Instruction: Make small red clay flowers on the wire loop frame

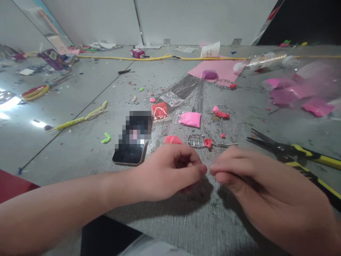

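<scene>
My left hand (pixel 173 170) is closed, thumb and forefinger pinched, with reddish modelling clay showing at the tips and below the thumb. Just across a small gap, my right hand (pixel 255 181) has its thumb and fingers pressed together; whatever is between them is too small to make out. Beyond the hands lies a wire racket shape (pixel 199 141) with a lump of red clay (pixel 208 143) on it. A flattened coral clay piece (pixel 173 139) rests behind my left hand. Farther off is a second wire loop (pixel 221 112) with pink and red clay.
A phone (pixel 130 153) lies left of my hand. Long-nosed pliers (pixel 282 151) lie at right. Clay packets, red (pixel 160 111) and pink (pixel 190 119), sit near thin wires (pixel 183 87). A pink sheet (pixel 197 69), plastic bottle (pixel 266 62) and yellow cord (pixel 106 57) are farther back.
</scene>
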The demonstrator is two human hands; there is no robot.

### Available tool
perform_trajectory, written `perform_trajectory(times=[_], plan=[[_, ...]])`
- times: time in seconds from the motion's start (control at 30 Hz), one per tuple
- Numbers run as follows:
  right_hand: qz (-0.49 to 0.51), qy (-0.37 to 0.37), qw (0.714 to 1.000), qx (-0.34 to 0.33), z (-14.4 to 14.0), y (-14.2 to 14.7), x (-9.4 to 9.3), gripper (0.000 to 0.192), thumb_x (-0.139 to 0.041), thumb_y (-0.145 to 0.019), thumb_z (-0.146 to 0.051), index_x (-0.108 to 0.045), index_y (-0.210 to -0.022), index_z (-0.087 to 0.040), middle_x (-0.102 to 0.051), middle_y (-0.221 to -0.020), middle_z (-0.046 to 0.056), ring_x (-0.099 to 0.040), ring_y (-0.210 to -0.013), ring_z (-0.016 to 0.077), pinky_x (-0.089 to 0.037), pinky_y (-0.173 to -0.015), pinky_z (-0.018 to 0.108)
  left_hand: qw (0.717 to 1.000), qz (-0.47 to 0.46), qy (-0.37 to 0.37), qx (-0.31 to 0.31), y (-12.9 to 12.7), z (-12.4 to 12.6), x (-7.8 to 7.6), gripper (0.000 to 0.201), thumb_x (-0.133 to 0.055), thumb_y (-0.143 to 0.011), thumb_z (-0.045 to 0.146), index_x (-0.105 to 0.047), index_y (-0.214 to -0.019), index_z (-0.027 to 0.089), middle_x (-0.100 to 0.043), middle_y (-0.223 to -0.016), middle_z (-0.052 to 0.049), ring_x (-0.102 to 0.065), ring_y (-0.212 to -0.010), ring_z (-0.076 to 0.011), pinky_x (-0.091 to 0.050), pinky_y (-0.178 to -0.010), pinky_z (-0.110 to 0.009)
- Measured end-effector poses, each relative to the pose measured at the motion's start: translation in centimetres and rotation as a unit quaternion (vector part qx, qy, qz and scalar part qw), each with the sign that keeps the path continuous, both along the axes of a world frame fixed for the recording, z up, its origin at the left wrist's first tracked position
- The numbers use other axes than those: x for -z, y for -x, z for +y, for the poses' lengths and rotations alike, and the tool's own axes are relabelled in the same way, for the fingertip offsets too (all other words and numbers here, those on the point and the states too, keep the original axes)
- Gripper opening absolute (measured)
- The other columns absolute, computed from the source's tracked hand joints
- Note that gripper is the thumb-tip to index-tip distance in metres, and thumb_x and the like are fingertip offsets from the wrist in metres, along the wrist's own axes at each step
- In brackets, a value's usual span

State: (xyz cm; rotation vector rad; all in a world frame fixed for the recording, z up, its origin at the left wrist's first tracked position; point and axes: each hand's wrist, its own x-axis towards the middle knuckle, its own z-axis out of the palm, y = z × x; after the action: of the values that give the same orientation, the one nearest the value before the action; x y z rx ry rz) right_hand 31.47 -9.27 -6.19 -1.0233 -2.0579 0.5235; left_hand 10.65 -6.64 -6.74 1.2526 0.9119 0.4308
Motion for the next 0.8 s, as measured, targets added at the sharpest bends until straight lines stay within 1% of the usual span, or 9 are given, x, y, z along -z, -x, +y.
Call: perform_trajectory(times=[0.1, 0.2, 0.27, 0.37, 0.47, 0.57, 0.67, 0.77, 0.8], plan=[[0.001, -0.044, 0.999, -0.018, -0.1, 0.2, 0.1, 0.016, -0.066, -0.091, -0.01, -0.072, -0.098, -0.023, -0.074, -0.086, -0.002, -0.07, -0.077, 0.0062, -0.057, -0.07, 0.012, 0.998, -0.029, 0.045, 0.014, -0.2, -0.2, 0.1, 0.025, -0.069, -0.091, 0.035, -0.059, -0.078, 0.015, -0.056, -0.06, 0.004, -0.056, -0.052, -0.0078, -0.047, -0.05, -0.018], [-0.021, -0.049, 0.998, -0.036, -0.2, 0.1, -0.2, 0.018, -0.067, -0.089, -0.006, -0.071, -0.098, -0.021, -0.075, -0.083, -0.003, -0.07, -0.077, 0.0059, -0.057, -0.073, 0.01, 0.995, -0.053, 0.081, 0.01, -0.4, -0.3, -0.1, 0.024, -0.066, -0.093, 0.031, -0.059, -0.077, 0.015, -0.056, -0.061, 0.005, -0.056, -0.051, -0.0061, -0.048, -0.048, -0.016], [-0.04, -0.058, 0.997, -0.043, -0.2, 0.0, -0.3, 0.022, -0.064, -0.089, -0.002, -0.072, -0.1, -0.02, -0.077, -0.086, -0.002, -0.071, -0.078, 0.0064, -0.058, -0.075, 0.011, 0.992, -0.067, 0.108, 0.001, -0.5, -0.3, -0.4, 0.022, -0.064, -0.093, 0.028, -0.06, -0.076, 0.015, -0.058, -0.062, 0.004, -0.056, -0.049, -0.0054, -0.048, -0.046, -0.014], [-0.067, -0.105, 0.991, -0.054, -0.3, -0.3, 0.1, 0.029, -0.061, -0.09, 0.0, -0.072, -0.112, -0.016, -0.081, -0.098, 0.003, -0.073, -0.092, 0.01, -0.06, -0.087, 0.015, 0.986, -0.08, 0.145, -0.013, -0.5, -0.3, -0.8, 0.019, -0.062, -0.093, 0.022, -0.06, -0.075, 0.015, -0.061, -0.065, 0.003, -0.056, -0.049, -0.005, -0.047, -0.044, -0.013], [-0.084, -0.156, 0.982, -0.06, -0.6, -0.4, 1.0, 0.034, -0.06, -0.093, -0.002, -0.066, -0.125, -0.011, -0.082, -0.11, 0.008, -0.073, -0.108, 0.0144, -0.057, -0.101, 0.02, 0.981, -0.095, 0.165, -0.023, -0.4, -0.3, -0.8, 0.019, -0.06, -0.093, 0.02, -0.061, -0.075, 0.015, -0.062, -0.066, 0.003, -0.057, -0.049, -0.0049, -0.047, -0.043, -0.012], [-0.092, -0.174, 0.979, -0.056, -0.8, -0.5, 1.3, 0.043, -0.055, -0.095, 0.0, -0.059, -0.136, -0.01, -0.08, -0.117, 0.011, -0.073, -0.114, 0.0165, -0.057, -0.105, 0.023, 0.978, -0.114, 0.172, -0.031, -0.3, -0.2, -0.6, 0.018, -0.061, -0.093, 0.022, -0.063, -0.076, 0.015, -0.062, -0.066, 0.003, -0.056, -0.049, -0.0045, -0.049, -0.044, -0.012], [-0.088, -0.151, 0.984, -0.03, -1.0, -0.4, 0.7, 0.041, -0.055, -0.094, -0.002, -0.063, -0.132, -0.016, -0.082, -0.114, 0.008, -0.078, -0.104, 0.0185, -0.063, -0.095, 0.024, 0.978, -0.117, 0.171, -0.023, -0.2, -0.2, -0.6, 0.018, -0.062, -0.093, 0.022, -0.062, -0.077, 0.015, -0.062, -0.066, 0.003, -0.056, -0.049, -0.0045, -0.049, -0.044, -0.012], [-0.092, -0.067, 0.993, -0.002, -1.0, -0.3, 0.0, 0.024, -0.066, -0.093, -0.016, -0.072, -0.114, -0.027, -0.084, -0.1, 0.001, -0.08, -0.078, 0.0193, -0.068, -0.078, 0.026, 0.982, -0.098, 0.159, -0.005, -0.1, -0.2, -0.7, 0.018, -0.062, -0.094, 0.022, -0.061, -0.078, 0.014, -0.061, -0.066, 0.003, -0.055, -0.048, -0.0041, -0.048, -0.043, -0.012], [-0.083, -0.038, 0.996, 0.023, -1.0, -0.3, -0.2, 0.02, -0.069, -0.093, -0.02, -0.073, -0.11, -0.029, -0.084, -0.094, -0.001, -0.08, -0.071, 0.0198, -0.069, -0.074, 0.028, 0.984, -0.088, 0.153, 0.0, -0.1, -0.2, -0.7, 0.018, -0.063, -0.093, 0.023, -0.06, -0.078, 0.014, -0.061, -0.066, 0.003, -0.055, -0.048, -0.0042, -0.048, -0.043, -0.012]])
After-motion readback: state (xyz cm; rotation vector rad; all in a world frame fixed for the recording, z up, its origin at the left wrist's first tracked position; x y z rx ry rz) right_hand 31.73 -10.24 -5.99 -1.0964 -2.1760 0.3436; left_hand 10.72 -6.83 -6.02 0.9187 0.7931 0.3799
